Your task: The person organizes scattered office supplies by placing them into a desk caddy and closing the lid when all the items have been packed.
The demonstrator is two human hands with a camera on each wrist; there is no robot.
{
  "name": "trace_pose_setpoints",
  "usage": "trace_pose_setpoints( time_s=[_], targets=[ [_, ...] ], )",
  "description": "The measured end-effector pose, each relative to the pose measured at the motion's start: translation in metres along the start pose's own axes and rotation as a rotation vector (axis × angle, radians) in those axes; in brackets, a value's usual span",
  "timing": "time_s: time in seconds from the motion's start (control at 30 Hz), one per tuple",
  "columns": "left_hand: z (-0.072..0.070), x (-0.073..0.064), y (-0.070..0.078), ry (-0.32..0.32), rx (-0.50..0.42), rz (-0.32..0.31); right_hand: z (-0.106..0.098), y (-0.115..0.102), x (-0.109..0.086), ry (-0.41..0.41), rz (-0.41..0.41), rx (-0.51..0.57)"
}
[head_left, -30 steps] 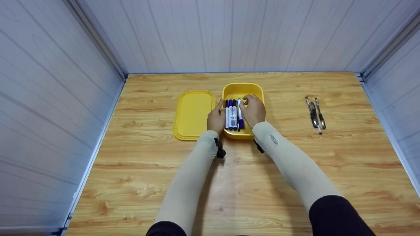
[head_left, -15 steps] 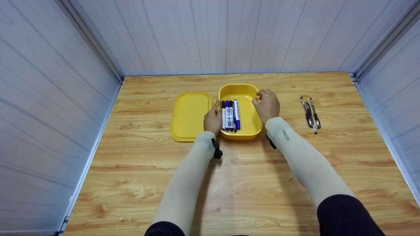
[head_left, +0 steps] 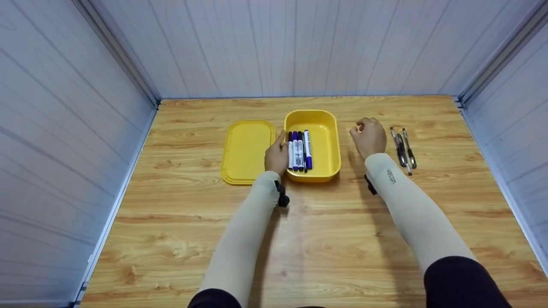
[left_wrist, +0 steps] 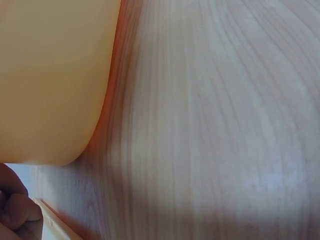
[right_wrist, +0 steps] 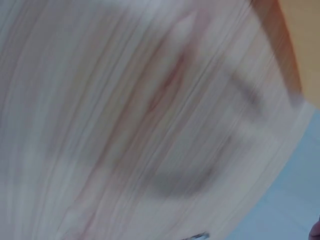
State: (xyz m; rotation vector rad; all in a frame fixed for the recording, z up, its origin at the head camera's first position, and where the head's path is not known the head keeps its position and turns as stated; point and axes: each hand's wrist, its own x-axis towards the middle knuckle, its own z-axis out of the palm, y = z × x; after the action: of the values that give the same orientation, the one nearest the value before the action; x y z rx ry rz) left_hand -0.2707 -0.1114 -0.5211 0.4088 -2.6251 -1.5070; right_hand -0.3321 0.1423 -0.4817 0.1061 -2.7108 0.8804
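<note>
My left hand (head_left: 276, 158) grips the left side of an open yellow plastic box (head_left: 336, 147) in the head view, at its rim. In the left wrist view the box wall (left_wrist: 55, 80) fills the upper left, and curled fingers (left_wrist: 20, 212) show below it. Inside the box, whiteboard markers (head_left: 295, 154) and a slim dark pen (head_left: 304, 160) lie side by side against the left wall. My right hand (head_left: 370, 137) hangs over the table between the box and several gel pens (head_left: 400, 149), its fingers loosely curled and holding nothing.
A flat yellow lid (head_left: 248, 152) lies left of the box, close to my left hand. Pale panel walls (head_left: 265, 47) border the wooden table (head_left: 188, 222) at the back and both sides.
My right hand has come up out of the box and moved right, past its rim, toward the gel pens. The rightmost marker now lies beside the others. My left hand has stayed at the box.
</note>
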Motion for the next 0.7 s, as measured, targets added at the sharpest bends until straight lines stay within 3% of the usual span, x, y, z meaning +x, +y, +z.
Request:
trace_pose_setpoints(
  time_s=[0.7],
  targets=[
    [-0.001, -0.002, 0.0, 0.003, -0.051, 0.012, -0.043, 0.062, -0.002, 0.002, 0.137, -0.044]
  ],
)
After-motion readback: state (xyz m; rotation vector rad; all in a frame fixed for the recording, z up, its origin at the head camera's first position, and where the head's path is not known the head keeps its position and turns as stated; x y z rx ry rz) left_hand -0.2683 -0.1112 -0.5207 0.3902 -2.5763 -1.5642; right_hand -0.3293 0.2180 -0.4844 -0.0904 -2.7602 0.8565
